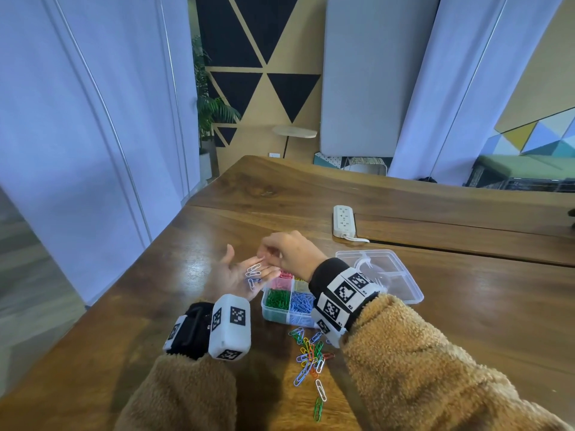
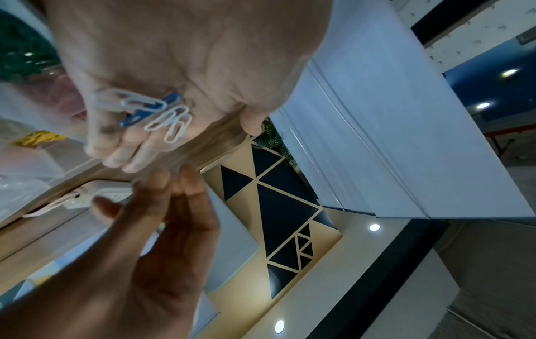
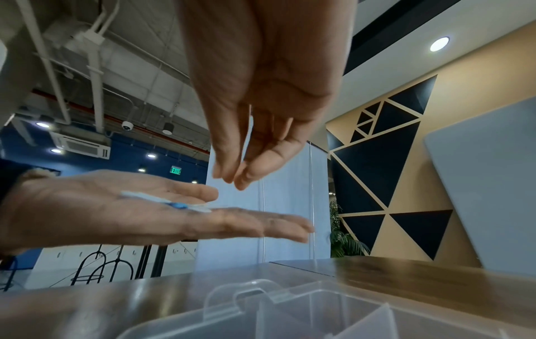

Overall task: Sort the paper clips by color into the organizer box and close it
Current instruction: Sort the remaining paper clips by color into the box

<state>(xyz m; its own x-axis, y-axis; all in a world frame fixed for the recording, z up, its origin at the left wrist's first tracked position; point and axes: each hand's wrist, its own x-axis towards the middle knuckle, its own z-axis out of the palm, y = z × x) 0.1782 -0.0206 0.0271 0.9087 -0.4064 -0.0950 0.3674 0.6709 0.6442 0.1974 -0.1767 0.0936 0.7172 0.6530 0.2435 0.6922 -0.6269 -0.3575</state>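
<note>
Left hand point(image 1: 236, 276) flat, palm up, fingers straight, carrying several white wire paper clips point(image 2: 171, 119) and blue one point(image 2: 145, 112). Right hand point(image 1: 292, 253) above its fingertips, thumb and fingers drawn together; whether pinching clip, cannot tell. Clear plastic compartment organizer box point(image 1: 289, 301) just right, lid open; mixed loose clips point(image 1: 311, 356) on near wooden table point(image 1: 435, 321).

A tan far wall point(image 1: 298, 38) is patterned with black triangles, flanked by pale partition panels point(image 1: 77, 119). A potted palm point(image 1: 211, 113) is seen beside it. Recessed ceiling lights point(image 3: 439, 43) are lit overhead.
</note>
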